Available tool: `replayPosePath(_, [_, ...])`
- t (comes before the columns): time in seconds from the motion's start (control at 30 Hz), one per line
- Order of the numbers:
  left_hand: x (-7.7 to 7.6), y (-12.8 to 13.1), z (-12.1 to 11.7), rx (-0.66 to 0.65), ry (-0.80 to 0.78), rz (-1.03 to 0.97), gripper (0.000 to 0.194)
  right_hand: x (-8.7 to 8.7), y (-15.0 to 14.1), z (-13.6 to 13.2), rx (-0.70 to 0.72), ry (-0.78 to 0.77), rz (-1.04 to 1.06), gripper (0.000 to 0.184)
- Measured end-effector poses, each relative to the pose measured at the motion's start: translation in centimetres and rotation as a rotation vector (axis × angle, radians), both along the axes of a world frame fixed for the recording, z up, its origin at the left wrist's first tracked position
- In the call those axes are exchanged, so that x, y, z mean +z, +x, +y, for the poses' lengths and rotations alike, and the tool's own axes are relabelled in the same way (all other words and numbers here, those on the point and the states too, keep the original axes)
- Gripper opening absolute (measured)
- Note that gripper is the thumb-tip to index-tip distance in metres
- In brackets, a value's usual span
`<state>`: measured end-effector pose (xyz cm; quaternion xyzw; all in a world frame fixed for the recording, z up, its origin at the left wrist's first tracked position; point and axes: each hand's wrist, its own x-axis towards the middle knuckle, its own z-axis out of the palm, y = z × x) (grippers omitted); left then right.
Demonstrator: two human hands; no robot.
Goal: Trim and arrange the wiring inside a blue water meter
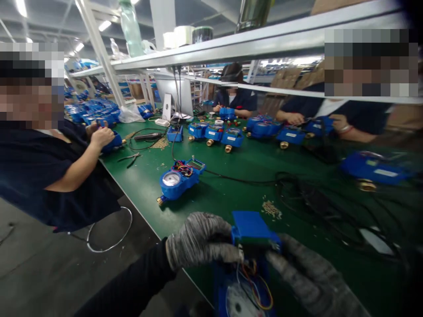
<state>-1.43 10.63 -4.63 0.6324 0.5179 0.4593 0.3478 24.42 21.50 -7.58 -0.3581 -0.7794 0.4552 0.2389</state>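
Note:
My left hand [203, 240], in a grey knit glove, is closed on the left side of a blue plastic cover [253, 224] at the front of the bench. My right hand [312, 273], gloved alike and partly in shadow, grips the cover's right side. Below the cover lies an open blue water meter [243, 297] with a round dial, cut off by the lower edge. Red, yellow and white wires [256, 286] loop out between them. Further forward, a second blue water meter [178, 180] rests with its wiring exposed and its brass fitting toward the left.
Small screws [271, 209] lie in a pile on the green bench [231, 189]. Black cables [297, 189] tangle at right. Pliers [130, 159] lie near the left edge. Co-workers handle meters at left and across the bench. A metal shelf [231, 48] runs overhead.

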Motion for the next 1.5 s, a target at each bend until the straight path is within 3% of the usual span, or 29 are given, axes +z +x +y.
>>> replayPosePath(0.07, [0.0,0.3,-0.3,0.063,-0.142,-0.257,0.024,1.0,-1.3,0.1,-0.07,-0.024,-0.001,0.053])
replayPosePath(0.1, [-0.2,0.4,-0.4,0.102,-0.164,-0.331,0.024,1.5,-2.1,0.1,-0.001,-0.123,0.001,0.053])
replayPosePath(0.2, [-0.6,0.4,-0.8,0.129,-0.135,-0.35,0.023,3.3,-3.8,0.0,0.13,-0.262,0.071,0.046])
replayPosePath(0.4, [-1.3,-0.3,-1.0,-0.01,-0.058,-0.366,0.013,4.9,-3.6,-0.7,0.122,-0.351,0.12,0.046])
replayPosePath(0.5, [-1.9,-0.1,-1.2,-0.021,-0.076,-0.456,0.007,5.0,-3.8,-0.8,0.142,-0.422,0.159,0.044])
replayPosePath(0.6, [-2.6,0.2,-1.5,-0.018,-0.126,-0.546,0.017,4.8,-4.1,-0.7,0.127,-0.419,0.158,0.046])
replayPosePath(0.77, [-2.9,0.4,-2.0,-0.01,-0.079,-0.575,0.038,4.2,-3.8,-0.5,0.091,-0.414,0.159,0.045])
replayPosePath(0.97, [-3.1,1.0,-1.9,0.239,-0.211,-0.566,0.019,4.2,-3.8,-0.7,0.072,-0.395,0.169,0.044])
replayPosePath(1.1, [-3.3,1.3,-1.4,0.231,-0.216,-0.659,0.018,3.9,-3.8,-0.4,0.113,-0.463,0.179,0.047])
replayPosePath(1.2, [-3.3,1.3,-1.5,0.214,-0.153,-0.607,0.012,3.0,-3.4,0.2,0.116,-0.497,0.194,0.05])
replayPosePath(1.37, [-3.6,1.6,-2.1,0.36,0.048,-0.341,0.014,2.2,-3.2,0.6,0.132,-0.51,0.206,0.053])
replayPosePath(1.5, [-4.1,2.1,-2.2,0.349,-0.012,-0.508,0.018,2.6,-3.6,0.2,0.161,-0.528,0.222,0.051])
